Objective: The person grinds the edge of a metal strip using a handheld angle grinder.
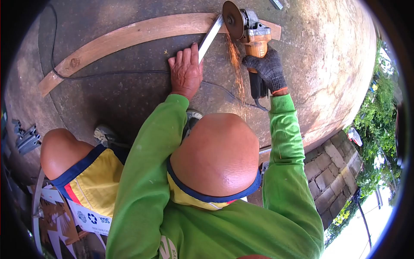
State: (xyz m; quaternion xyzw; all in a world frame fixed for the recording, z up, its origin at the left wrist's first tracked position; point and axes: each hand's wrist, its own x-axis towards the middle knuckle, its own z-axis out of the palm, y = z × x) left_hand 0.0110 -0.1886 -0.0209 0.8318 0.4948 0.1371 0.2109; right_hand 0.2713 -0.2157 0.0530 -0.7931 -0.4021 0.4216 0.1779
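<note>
My right hand, in a grey knitted glove, is wrapped round the body of an orange angle grinder. The grinder's brown cutting disc meets the far end of a silver metal bar, and orange sparks stream back toward me. My bare left hand presses on the near end of that bar, fingers together. Beneath the bar's far end lies a long wooden plank, flat on the ground.
A black power cord runs across the stained concrete floor. Metal pieces lie at the left, near a printed white box. Stacked blocks and green plants are at the right. Another metal piece lies at the top.
</note>
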